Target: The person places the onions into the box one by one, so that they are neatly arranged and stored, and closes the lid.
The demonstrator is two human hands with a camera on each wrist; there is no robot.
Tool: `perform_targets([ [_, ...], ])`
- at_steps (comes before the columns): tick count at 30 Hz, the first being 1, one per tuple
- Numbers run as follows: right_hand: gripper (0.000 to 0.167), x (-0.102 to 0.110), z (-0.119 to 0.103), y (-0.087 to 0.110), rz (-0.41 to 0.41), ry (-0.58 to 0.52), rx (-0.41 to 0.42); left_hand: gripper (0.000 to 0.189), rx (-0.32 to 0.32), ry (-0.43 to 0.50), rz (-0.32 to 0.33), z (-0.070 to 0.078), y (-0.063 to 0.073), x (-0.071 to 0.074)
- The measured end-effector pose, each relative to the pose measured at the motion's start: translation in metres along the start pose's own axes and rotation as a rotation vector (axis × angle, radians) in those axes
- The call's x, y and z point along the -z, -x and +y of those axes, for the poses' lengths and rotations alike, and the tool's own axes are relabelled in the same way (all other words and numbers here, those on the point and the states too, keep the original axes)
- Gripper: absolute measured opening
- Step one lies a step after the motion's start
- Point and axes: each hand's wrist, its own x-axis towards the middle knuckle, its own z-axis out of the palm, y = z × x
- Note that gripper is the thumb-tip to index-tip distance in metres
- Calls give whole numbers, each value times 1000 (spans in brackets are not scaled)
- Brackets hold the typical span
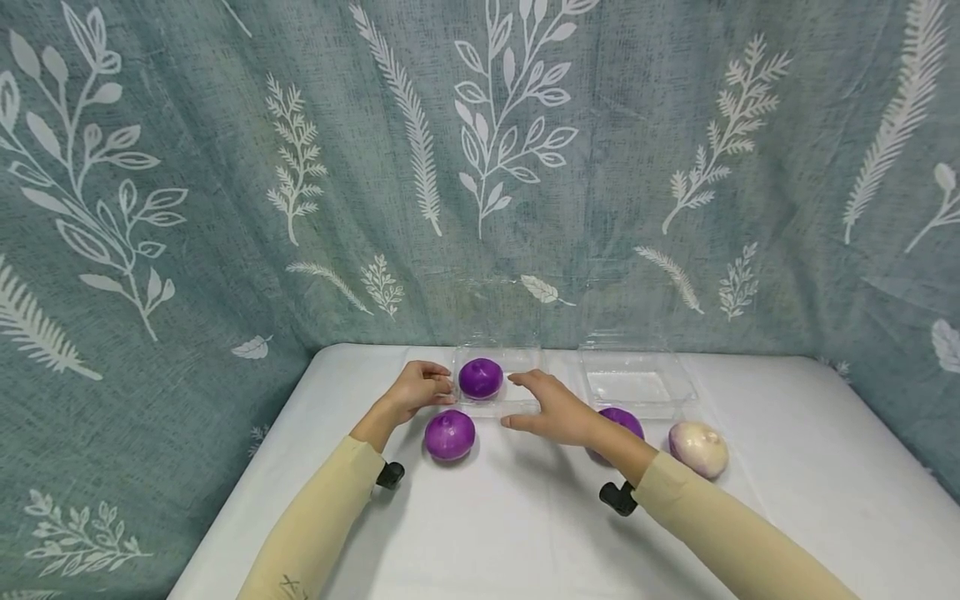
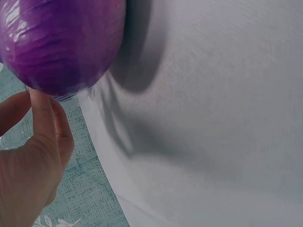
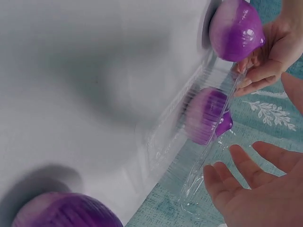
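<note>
A purple turnip (image 1: 481,378) lies in the left part of a clear plastic box (image 1: 521,362) whose lid stands open at the back. At the left end of this box is my left hand (image 1: 420,390), its fingertips right at the rim. My right hand (image 1: 553,410) hovers over the box's right half, thumb and fingers spread, holding nothing. In the right wrist view, its fingers (image 3: 244,165) overlap the clear rim. A second purple turnip (image 1: 450,435) sits on the table in front of the box, close to my left hand. Another purple turnip (image 1: 621,423) is partly hidden behind my right forearm.
A second clear plastic box (image 1: 630,385) stands open to the right, with no turnip inside. A whitish turnip (image 1: 698,448) with a purple flush lies in front of it. Behind the white table (image 1: 510,533) hangs a green leaf-patterned cloth (image 1: 420,200).
</note>
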Motion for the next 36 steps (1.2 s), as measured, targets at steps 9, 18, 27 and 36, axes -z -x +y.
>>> perform_targets([
  [9, 72, -6, -6, 7, -27, -71, 19, 35, 1, -13, -13, 0, 0, 1],
  [18, 67, -27, -11, 4, -69, -180, 79, 36, -4, -10, -7, 0, -1, 1],
  [27, 71, -52, -21, -4, -60, -308, -79, 37, 1, -4, -1, -1, -2, 1],
  [36, 68, -79, -29, -17, -22, -446, -197, 36, -18, -11, -8, -1, -1, 1],
])
